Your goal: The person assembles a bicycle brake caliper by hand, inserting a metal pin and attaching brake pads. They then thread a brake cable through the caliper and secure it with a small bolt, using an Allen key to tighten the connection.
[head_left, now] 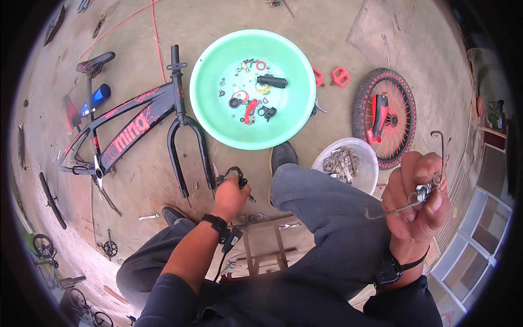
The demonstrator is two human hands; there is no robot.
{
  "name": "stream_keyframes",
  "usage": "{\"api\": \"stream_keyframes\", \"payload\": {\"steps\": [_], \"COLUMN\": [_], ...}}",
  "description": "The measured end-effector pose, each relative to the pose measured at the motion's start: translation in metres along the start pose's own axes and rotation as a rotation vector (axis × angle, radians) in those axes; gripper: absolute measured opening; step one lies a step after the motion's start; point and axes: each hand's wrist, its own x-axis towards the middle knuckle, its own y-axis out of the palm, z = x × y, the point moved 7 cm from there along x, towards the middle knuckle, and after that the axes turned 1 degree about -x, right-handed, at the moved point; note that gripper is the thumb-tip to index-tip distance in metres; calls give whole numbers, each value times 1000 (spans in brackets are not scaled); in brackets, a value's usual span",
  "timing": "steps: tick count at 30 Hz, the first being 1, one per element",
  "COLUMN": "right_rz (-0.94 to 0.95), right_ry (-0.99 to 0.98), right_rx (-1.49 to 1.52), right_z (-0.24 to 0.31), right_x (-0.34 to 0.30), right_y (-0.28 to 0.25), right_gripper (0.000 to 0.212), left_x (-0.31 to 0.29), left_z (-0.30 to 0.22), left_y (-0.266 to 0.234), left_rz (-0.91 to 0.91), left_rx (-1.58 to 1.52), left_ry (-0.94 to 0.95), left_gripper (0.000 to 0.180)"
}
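Observation:
My right hand [414,196] is raised at the right, its fingers closed on a bent wire spring with a bolt [423,192] through it. One hooked wire end rises above the fingers; another reaches left over my knee. My left hand [231,196] is low beside the fork, closed round a black curved metal part [235,173], which it partly hides. Just left of that hand stands the black bicycle fork [174,136], joined to a black and red bicycle frame [136,120] lying on the floor.
A green basin [199,106] holds small parts and a black grip. A whitish bowl [372,182] of metal hardware sits by my knee. Beyond it lies a spoked wheel [400,117] with a red and black part on it. Red pedals [340,77] and a wrench [148,217] lie on the floor.

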Motion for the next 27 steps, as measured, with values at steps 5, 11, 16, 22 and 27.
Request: {"api": "stream_keyframes", "payload": {"steps": [5, 11, 16, 22, 27], "right_rz": [-108, -64, -190, -207, -219], "right_ry": [111, 158, 168, 185, 189], "right_rx": [51, 42, 3, 3, 38], "right_z": [-8, -14, -20, -21, -23], "right_x": [14, 46, 64, 75, 80], "right_y": [-7, -7, -8, -12, -14], "right_gripper": [36, 31, 33, 33, 33], "left_x": [35, 64, 68, 77, 75], "left_z": [18, 49, 63, 55, 51], "left_y": [11, 39, 70, 71, 63], "left_rz": [35, 95, 184, 198, 278], "left_rx": [18, -222, -696, -864, -835], "left_ry": [-93, -197, -504, -563, -564], "left_gripper": [34, 36, 33, 33, 36]}}
